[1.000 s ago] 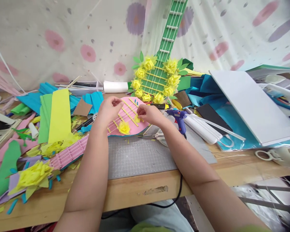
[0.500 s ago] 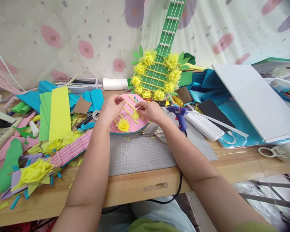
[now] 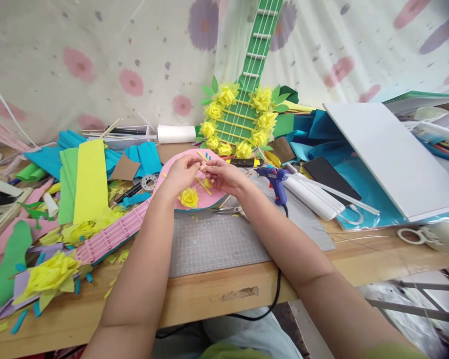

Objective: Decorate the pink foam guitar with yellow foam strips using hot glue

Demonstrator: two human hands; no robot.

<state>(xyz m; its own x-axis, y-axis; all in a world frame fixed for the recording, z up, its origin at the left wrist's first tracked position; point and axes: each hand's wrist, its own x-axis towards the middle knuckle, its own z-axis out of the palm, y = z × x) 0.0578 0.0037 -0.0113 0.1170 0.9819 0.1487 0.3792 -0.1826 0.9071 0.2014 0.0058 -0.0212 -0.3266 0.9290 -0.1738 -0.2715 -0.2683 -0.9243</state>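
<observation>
A pink paper guitar (image 3: pixel 170 162) lies on the table, its round body partly on the grey cutting mat (image 3: pixel 220 239) and its neck slanting down to the left. Yellow strips and a yellow paper flower (image 3: pixel 189 197) are on the body. Over the body, my left hand (image 3: pixel 187 172) and my right hand (image 3: pixel 222 174) almost meet, fingertips pinched together. What they pinch is too small to make out; thin white strings run close by. Scissors (image 3: pixel 230 210) lie just below my right hand, partly hidden by the wrist.
A green paper guitar (image 3: pixel 236 117) ringed with yellow flowers leans at the back. The blue glue gun (image 3: pixel 277 182) stands right of my right hand, beside a white case (image 3: pixel 314 197). Crepe paper strips (image 3: pixel 92 179) and scraps crowd the left. A white board (image 3: pixel 392 159) leans at right.
My hands have come closer together over the pink body. The right hand has moved left, off the yellow strips, and its fingers now meet the left hand's. The view has shifted slightly.
</observation>
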